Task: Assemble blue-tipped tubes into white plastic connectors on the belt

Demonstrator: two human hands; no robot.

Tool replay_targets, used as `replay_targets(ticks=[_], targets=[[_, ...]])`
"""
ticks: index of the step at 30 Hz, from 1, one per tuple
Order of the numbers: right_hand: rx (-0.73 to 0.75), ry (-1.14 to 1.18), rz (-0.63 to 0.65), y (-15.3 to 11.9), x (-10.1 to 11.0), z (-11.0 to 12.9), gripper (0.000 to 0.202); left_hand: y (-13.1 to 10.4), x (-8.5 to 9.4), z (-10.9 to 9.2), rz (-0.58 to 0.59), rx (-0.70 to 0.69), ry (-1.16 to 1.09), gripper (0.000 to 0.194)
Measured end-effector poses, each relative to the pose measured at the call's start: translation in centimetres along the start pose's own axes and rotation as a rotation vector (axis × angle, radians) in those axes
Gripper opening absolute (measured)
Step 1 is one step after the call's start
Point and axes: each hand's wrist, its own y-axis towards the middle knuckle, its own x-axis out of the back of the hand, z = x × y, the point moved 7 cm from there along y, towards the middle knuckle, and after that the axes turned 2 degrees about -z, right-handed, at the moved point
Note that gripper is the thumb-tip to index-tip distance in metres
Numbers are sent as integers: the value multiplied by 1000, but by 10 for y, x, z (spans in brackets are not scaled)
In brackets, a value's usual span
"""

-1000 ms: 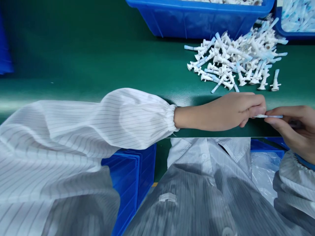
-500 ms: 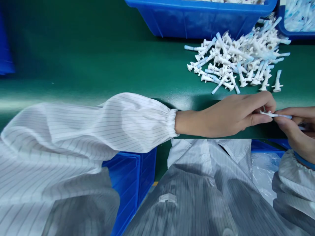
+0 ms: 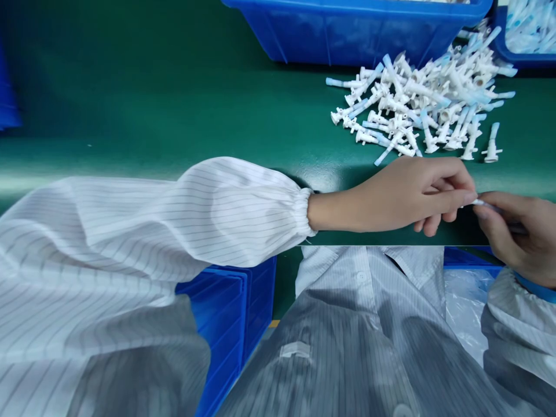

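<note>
Head view. Small white part (image 3: 479,202) lies in the gap between the two hands at the right of the frame, roughly level, spanning from one set of fingertips to the other; mostly covered, so its full shape cannot be told.

Left hand (image 3: 417,194): reaches in from the left, back of hand up. Thumb and forefinger pinched together at the part's left end; remaining fingers loosely curled below, clear of it. Right hand (image 3: 521,231): at the right edge, thumb and forefinger closed on the part's right end. A greyish shape sits farther back under these fingers, too dark to identify. Blue band (image 3: 536,289) at the right wrist; striped sleeve (image 3: 243,211) gathered at the left wrist.

Above the hands, upper right of the frame: heap of white fittings (image 3: 434,110) with pale blue tubular ends, loose on the green table (image 3: 130,104). One single fitting (image 3: 492,147) stands apart at the heap's lower right, just above the right hand. Behind the heap, large blue bin (image 3: 360,35); at the upper right corner, second blue bin (image 3: 532,58) holding pale blue and white pieces.
</note>
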Motion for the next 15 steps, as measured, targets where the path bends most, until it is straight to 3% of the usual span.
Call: replay_targets(ticks=[7,12,15], targets=[[140,4,-59,17,7,18,49,5,6,4,-57,3,35,16],[360,23,-176,19,12,29,25,7,10,4,-102,-7,122,16],[408,-17,-218,18,13,28,26,9,11,3,-91,-25,223,15]])
